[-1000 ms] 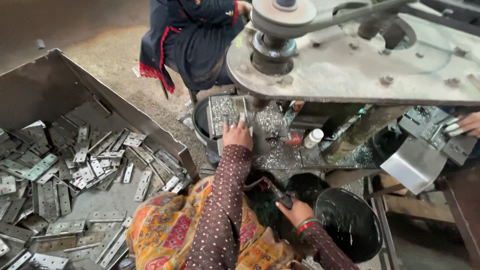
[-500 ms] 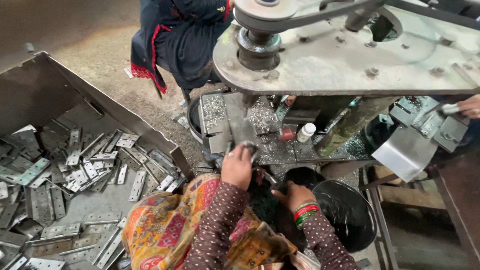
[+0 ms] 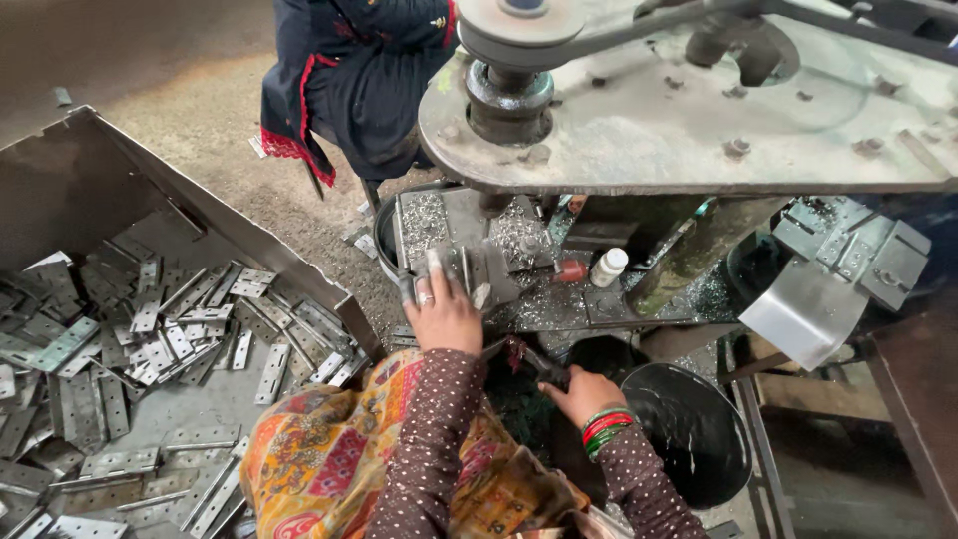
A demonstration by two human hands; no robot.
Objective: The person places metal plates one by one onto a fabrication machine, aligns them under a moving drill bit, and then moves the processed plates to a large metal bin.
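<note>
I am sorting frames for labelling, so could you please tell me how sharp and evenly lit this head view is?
Head view: soft, even daylight with no hard shadows; the flat grey metal hinge plates in the bin are crisp; the left hand is sharp, the right hand sits in a darker recess; the round black plastic bucket shows mild sheen; the edges bend slightly.

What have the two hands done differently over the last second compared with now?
The left hand drew back from the far side of the machine bed toward the body, then reached forward again; its fingers now rest on the metal pieces at the bed's near edge. The right hand stayed low beside the black tub, gripping a dark handle. The bin of hinges looks unchanged.
</note>
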